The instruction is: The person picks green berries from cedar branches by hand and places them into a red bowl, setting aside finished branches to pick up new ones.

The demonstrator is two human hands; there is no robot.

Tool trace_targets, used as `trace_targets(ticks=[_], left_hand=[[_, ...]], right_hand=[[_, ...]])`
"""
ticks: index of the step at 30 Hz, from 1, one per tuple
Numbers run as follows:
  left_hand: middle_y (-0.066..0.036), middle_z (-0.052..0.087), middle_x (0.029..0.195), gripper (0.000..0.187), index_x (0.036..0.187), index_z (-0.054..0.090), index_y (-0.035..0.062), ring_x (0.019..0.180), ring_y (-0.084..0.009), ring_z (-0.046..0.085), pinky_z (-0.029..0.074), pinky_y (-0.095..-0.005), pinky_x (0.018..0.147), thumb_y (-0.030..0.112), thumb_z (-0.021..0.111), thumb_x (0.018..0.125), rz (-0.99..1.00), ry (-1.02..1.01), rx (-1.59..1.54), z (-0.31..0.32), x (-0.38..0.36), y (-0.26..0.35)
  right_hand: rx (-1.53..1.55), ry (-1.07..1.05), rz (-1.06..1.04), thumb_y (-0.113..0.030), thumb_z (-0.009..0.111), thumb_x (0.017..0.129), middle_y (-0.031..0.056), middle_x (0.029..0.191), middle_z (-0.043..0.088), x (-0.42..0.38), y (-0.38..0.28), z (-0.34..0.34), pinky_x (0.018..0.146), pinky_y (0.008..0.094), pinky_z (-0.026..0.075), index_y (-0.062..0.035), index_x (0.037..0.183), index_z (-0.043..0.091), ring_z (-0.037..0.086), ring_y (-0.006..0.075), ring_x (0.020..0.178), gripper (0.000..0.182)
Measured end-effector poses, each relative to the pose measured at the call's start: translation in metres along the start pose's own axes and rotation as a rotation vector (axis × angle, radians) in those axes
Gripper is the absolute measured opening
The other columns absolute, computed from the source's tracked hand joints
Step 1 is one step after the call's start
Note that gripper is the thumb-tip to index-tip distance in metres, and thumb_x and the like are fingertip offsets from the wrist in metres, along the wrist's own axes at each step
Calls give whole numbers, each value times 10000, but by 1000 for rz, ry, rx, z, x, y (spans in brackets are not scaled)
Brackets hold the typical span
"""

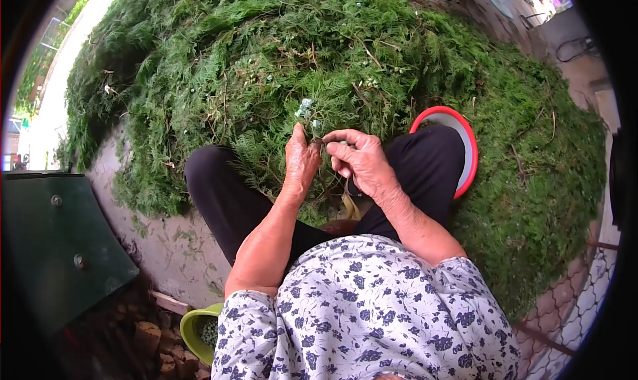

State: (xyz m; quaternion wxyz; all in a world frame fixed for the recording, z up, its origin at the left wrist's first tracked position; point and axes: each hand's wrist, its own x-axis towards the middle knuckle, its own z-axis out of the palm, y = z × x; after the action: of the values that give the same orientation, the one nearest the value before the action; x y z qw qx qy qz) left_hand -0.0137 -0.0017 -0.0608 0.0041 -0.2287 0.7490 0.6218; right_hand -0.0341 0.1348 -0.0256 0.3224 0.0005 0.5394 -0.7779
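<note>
My left hand (302, 157) is closed around the stem of a green conifer sprig, its thumb pointing up. Pale blue-green cones (305, 106) show on the sprig just above that thumb. Close beside it, my right hand (364, 159) has its fingers curled, with the index fingertip at the sprig's stem. A small bluish bit shows between the right thumb and index finger, too small to name surely. Both hands are above the gap between my bent knees, in front of a large heap of cut conifer branches (266, 54).
A red-rimmed basin (473, 151) stands beside my right knee, partly hidden by it. Behind me on the left, a yellow-green bucket (193, 333) holds small pale green pieces. A dark green panel (60, 247) stands at the left, with broken wood pieces (146, 337) below it.
</note>
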Motion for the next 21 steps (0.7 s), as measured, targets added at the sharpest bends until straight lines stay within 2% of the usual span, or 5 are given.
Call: trace_targets(ticks=[5,9,12,15,21], left_hand=[[-133,612,768,149,992,503,21,591,-211,562,449,-336,513,117,521,881,235,81,221,17,9,-39],[-144,616,764,223,1047,482,22,631,-235,577,452,-336,536,125,533,856,103,27,353,20,6,-42],[-121,615,837,305,1084,472,7,698,-213,584,462,-322,605,97,568,809,61,-35,133,21,5,-40],[-84,578,987,345,1073,501,-1,840,-180,575,458,-330,750,25,591,741,-182,-149,-570,15,0,-20],[-48,602,883,215,949,551,64,722,-176,571,461,-322,661,92,647,759,-461,-171,-948,4,6,-15]], right_hand=[[61,346,-75,-107,666,805,13,609,540,15,13,16,361,189,337,70,958,571,473,49,456,252],[-7,282,-35,-97,641,828,-4,664,533,19,13,10,372,182,323,23,892,565,475,47,489,156],[13,324,-34,-116,658,811,7,593,521,23,18,2,348,197,314,49,901,568,451,48,440,208],[17,313,-32,-110,641,814,6,596,523,21,19,-10,372,192,321,30,888,578,453,52,452,170],[-83,295,-36,-102,629,812,-2,618,535,14,23,-23,408,190,346,-4,846,607,481,54,497,107]])
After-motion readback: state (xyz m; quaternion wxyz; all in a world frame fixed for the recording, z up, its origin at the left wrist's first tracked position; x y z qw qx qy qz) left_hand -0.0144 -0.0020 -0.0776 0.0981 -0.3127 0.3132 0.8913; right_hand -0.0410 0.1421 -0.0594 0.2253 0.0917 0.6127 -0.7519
